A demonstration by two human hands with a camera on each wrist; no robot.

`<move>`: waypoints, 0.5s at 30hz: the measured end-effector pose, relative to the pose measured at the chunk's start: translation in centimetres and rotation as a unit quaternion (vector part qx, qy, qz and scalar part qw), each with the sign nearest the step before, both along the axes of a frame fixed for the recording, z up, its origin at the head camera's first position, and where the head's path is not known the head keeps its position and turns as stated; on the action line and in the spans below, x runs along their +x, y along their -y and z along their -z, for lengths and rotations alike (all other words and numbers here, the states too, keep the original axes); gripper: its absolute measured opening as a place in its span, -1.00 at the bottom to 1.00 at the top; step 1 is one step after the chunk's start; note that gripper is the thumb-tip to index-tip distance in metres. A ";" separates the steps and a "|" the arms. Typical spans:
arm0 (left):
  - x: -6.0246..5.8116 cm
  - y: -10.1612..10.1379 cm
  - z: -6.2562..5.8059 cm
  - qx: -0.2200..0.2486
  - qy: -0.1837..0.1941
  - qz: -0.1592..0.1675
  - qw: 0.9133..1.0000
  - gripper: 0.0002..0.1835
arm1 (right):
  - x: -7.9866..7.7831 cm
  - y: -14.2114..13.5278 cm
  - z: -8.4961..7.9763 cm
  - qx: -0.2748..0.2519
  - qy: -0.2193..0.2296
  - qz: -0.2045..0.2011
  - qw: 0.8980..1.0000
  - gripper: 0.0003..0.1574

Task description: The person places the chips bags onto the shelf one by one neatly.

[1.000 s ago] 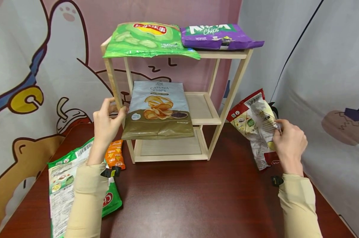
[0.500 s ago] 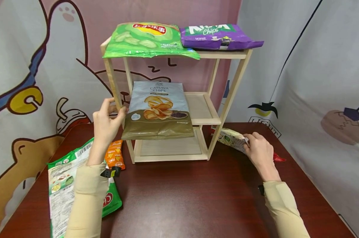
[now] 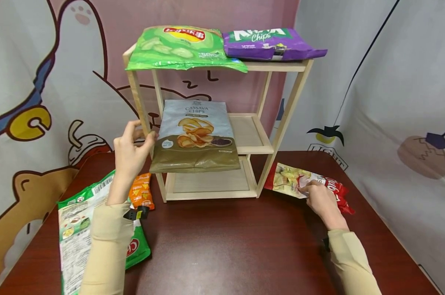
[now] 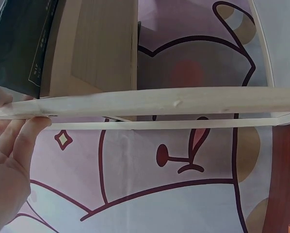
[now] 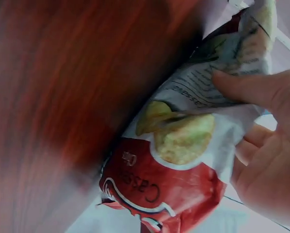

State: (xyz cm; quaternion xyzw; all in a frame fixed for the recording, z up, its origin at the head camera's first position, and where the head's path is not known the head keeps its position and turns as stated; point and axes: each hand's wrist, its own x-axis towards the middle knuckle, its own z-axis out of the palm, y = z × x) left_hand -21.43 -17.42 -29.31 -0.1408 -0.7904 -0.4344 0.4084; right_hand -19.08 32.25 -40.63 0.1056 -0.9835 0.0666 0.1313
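My left hand [image 3: 128, 153] grips the left front post [image 4: 184, 101] of a three-tier wooden shelf [image 3: 215, 196], with thumb and fingers around it. Beside that hand, a blue-and-gold cassava chips bag [image 3: 198, 137] rests on the middle tier and juts out over its front. To the right of the shelf, my right hand [image 3: 322, 203] pinches a red-and-cream cassava chips bag [image 3: 290, 180] low over the table. In the right wrist view, the thumb presses one face of this bag [image 5: 188, 136] and the other fingers are partly hidden behind it.
On the top tier lie a green Lay's chips bag [image 3: 181, 47] and a purple chips bag [image 3: 270, 45]. Left of the shelf, a green-and-white bag [image 3: 76, 237] and a small orange packet [image 3: 142, 191] lie on the dark red table [image 3: 226, 246]. Printed cloth [image 3: 384, 102] surrounds the table.
My right hand has brought the red-and-cream bag left and down to the table beside the shelf, turning its printed front upward. The left hand has stayed on the post.
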 end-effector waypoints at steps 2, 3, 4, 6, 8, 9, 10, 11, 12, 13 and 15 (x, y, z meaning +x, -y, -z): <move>0.0 0.0 0.0 0.000 -0.001 0.000 1.000 -0.73 | 0.0 -0.1 0.4 0.000 0.017 -0.005 1.000 -0.56; 0.0 0.0 0.0 0.000 -0.001 0.000 1.000 -0.73 | 0.0 -0.1 0.6 0.003 0.026 -0.005 1.000 -0.56; 0.0 0.0 0.0 -0.001 0.000 0.001 1.000 -0.72 | 0.1 -0.1 0.8 0.004 0.034 -0.006 0.999 -0.57; 0.0 0.0 0.0 -0.001 0.001 0.001 1.000 -0.72 | 0.3 0.1 0.9 0.005 0.052 -0.008 0.999 -0.59; 0.0 -0.1 0.0 -0.001 0.002 0.003 1.000 -0.72 | 0.6 0.5 0.8 -0.001 0.067 -0.011 0.998 -0.61; 0.0 -0.1 0.0 -0.001 0.002 0.003 1.000 -0.73 | 0.8 0.7 0.7 -0.007 0.070 -0.013 0.997 -0.61; 0.0 0.0 0.0 -0.001 0.001 0.003 1.000 -0.73 | 1.0 0.9 0.5 -0.018 0.074 -0.015 0.997 -0.62; 0.0 0.0 0.0 -0.001 0.001 0.003 1.000 -0.73 | 1.2 1.2 0.2 -0.034 0.082 -0.014 0.996 -0.65; 0.1 0.0 0.0 -0.001 0.000 0.003 1.000 -0.73 | 1.3 1.5 -0.1 -0.054 0.087 -0.012 0.995 -0.70; 0.1 0.0 0.0 -0.001 -0.001 0.003 1.000 -0.73 | 1.5 1.7 -0.4 -0.075 0.093 -0.001 0.993 -0.75; 0.0 0.0 0.0 -0.002 -0.003 0.002 1.000 -0.73 | 1.9 2.2 -0.8 -0.118 0.119 0.034 0.985 -0.77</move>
